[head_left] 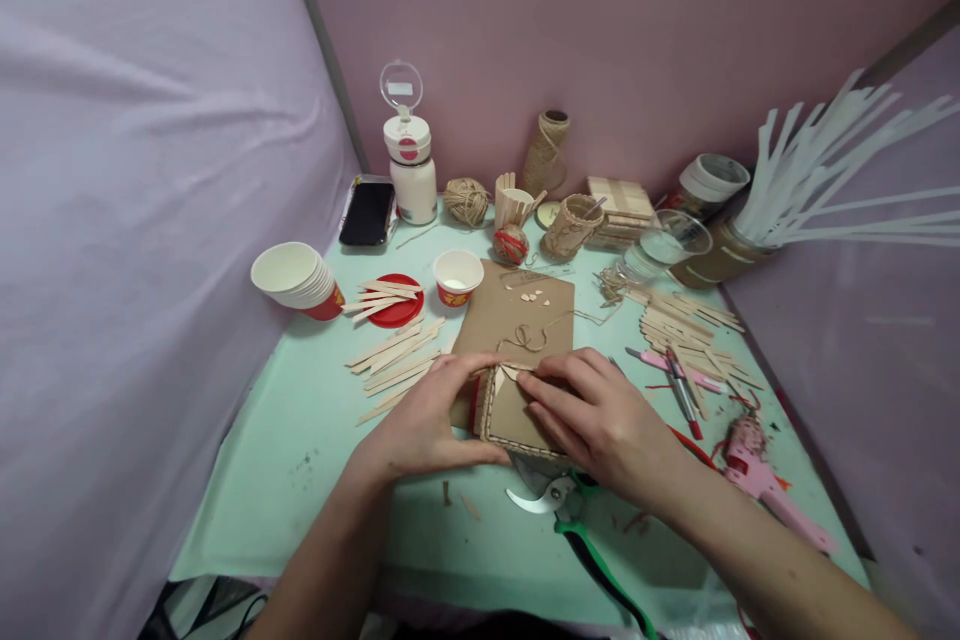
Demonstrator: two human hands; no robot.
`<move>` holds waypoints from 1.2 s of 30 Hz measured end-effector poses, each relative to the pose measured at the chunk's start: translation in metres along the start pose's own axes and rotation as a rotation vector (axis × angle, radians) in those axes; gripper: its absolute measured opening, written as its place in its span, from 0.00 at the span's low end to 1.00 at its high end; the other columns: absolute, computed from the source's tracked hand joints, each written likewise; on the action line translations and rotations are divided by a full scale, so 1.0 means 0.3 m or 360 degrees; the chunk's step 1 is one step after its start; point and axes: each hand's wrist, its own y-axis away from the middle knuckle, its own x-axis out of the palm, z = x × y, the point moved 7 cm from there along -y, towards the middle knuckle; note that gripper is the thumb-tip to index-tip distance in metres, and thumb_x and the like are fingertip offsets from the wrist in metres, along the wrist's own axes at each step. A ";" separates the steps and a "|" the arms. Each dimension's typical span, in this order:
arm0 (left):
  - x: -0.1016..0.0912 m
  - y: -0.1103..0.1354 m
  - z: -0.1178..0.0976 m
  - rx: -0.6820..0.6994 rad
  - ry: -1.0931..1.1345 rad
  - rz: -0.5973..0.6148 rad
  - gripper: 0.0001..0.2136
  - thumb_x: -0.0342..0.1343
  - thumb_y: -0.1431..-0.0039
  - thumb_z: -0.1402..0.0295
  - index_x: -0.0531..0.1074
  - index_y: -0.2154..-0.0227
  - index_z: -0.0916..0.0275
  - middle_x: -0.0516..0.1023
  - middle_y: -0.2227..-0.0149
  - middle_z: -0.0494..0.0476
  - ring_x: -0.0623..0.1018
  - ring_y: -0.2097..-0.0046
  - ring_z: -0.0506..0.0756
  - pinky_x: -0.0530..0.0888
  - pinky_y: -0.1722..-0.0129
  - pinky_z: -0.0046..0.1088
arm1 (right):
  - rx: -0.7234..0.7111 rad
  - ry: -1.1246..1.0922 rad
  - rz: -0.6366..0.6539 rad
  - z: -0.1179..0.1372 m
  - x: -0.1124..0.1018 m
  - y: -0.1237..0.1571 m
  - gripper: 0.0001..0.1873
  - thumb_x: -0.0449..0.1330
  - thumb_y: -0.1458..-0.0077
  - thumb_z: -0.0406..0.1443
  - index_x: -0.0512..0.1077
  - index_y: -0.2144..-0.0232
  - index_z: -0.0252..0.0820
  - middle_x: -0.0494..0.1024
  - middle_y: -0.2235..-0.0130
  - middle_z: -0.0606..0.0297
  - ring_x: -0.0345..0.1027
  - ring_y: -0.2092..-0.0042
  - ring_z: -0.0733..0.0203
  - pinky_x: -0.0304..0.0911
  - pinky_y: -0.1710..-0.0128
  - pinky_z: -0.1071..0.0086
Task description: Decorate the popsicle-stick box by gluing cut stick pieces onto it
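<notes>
A square brown cardboard box (529, 417) with a braided twine border lies in front of me, its side partly red. My left hand (424, 415) grips it by the left side, thumb at the near edge and fingers at the far corner. With bent fingers, my right hand (604, 420) presses a small pale wooden piece (508, 373) onto the box's top near that far left corner. Beneath the box is a brown cardboard sheet (499, 305), bearing a loose twine strand (525, 335) and several small wood chips (534, 297).
Green-handled pruning shears (592, 560) lie close in front of the box. To the right are a pink glue gun (772, 485), a cutter (682, 392) and many craft sticks (675, 330). Stacked paper cups (296, 278), a white bottle (412, 175) and twine rolls (546, 152) stand left and behind.
</notes>
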 end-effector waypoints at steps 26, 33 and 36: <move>0.015 0.015 0.026 0.0041 0.0059 -0.0096 0.45 0.71 0.57 0.56 0.56 0.37 0.53 0.65 0.38 0.66 0.68 0.38 0.66 0.66 0.39 0.50 | -0.0132 0.0061 0.0092 -0.025 0.013 -0.023 0.15 0.51 0.36 0.31 0.73 0.51 0.33 0.75 0.60 0.52 0.60 0.62 0.56 0.64 0.63 0.63; -0.019 0.068 -0.083 0.0385 -0.0539 -0.0401 0.32 0.63 0.47 0.51 0.63 0.41 0.54 0.67 0.43 0.64 0.68 0.42 0.65 0.66 0.42 0.47 | -0.0075 0.0024 0.0002 -0.024 -0.005 0.003 0.14 0.53 0.37 0.29 0.74 0.52 0.33 0.75 0.61 0.54 0.60 0.62 0.56 0.64 0.63 0.63; -0.013 0.089 -0.106 0.0529 -0.0734 -0.0560 0.26 0.58 0.42 0.50 0.68 0.44 0.56 0.71 0.50 0.63 0.70 0.47 0.63 0.67 0.46 0.45 | -0.0074 0.0009 -0.0007 -0.021 -0.004 0.009 0.14 0.53 0.38 0.29 0.74 0.53 0.34 0.75 0.60 0.54 0.61 0.62 0.57 0.64 0.63 0.63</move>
